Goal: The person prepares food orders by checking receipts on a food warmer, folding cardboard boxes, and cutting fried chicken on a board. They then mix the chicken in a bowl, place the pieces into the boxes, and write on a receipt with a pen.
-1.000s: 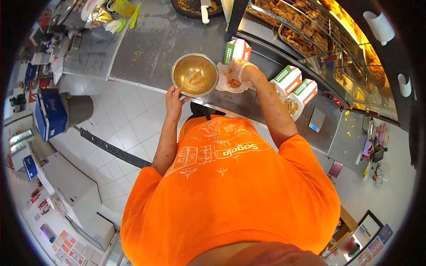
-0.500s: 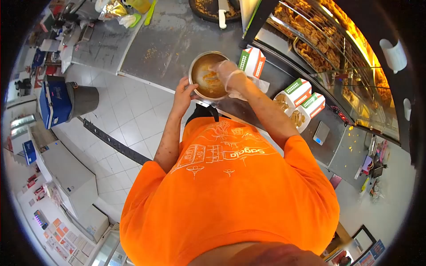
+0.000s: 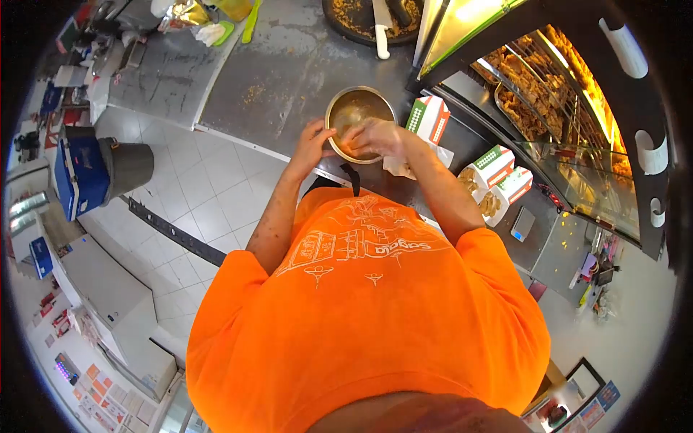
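A round metal bowl [image 3: 361, 96] with a brownish, wet-looking inside sits at the front edge of the grey counter. My left hand [image 3: 310, 148] is closed on its left rim. My right hand [image 3: 381, 138], in a clear plastic glove, reaches over the right side into the bowl. Its fingers are bent together low in the bowl; what lies between them is hidden. Just right of the bowl stands a green, white and red carton [image 3: 429, 119], with pale paper [image 3: 401, 166] near it under my right wrist.
Two cartons holding pieces of food, one [image 3: 492, 166] behind the other [image 3: 514, 185], stand further right near a small scale [image 3: 522, 224]. A glass display case [image 3: 570, 162] of fried food borders the counter. A white-handled knife [image 3: 382, 42] lies on a dark round board [image 3: 343, 22].
My right hand has gone lower and nearer the bowl's front wall, fingers more bent. My left hand keeps to the left rim. The whole view has shifted slightly.
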`<state>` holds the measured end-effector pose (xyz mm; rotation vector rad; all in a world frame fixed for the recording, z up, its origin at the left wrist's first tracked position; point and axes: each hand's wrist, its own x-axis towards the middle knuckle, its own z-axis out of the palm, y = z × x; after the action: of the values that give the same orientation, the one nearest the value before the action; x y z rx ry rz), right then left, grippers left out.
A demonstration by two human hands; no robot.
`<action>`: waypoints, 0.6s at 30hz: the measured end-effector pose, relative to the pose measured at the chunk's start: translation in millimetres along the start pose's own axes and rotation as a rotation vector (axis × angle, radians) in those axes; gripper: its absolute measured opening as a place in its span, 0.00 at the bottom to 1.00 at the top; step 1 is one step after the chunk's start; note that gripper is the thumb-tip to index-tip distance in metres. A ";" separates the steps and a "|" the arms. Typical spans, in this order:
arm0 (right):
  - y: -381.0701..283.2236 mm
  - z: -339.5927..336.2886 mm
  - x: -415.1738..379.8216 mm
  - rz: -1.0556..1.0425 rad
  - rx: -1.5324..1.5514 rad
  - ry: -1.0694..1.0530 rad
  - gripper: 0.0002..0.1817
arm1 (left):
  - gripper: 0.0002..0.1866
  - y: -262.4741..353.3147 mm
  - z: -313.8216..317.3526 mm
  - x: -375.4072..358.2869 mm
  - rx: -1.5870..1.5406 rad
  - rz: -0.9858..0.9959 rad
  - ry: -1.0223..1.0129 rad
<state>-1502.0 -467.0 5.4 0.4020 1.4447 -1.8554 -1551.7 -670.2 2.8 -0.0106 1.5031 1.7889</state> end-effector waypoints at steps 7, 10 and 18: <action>50.1 -69.7 -64.0 -0.515 -0.737 0.384 0.11 | 0.13 -8.5 -22.7 17.0 0.083 0.062 0.131; 82.2 -53.2 -69.7 0.016 -0.850 0.781 0.09 | 0.11 -13.5 -22.4 17.4 0.060 0.040 0.126; 73.8 -53.1 -74.7 0.203 -1.604 0.994 0.09 | 0.08 -20.8 -10.5 13.9 -0.140 0.044 0.199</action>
<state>-1409.0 -398.0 -15.0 0.5596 2.7870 0.1844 -1554.6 -671.6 -24.2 -0.2326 1.5214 1.9733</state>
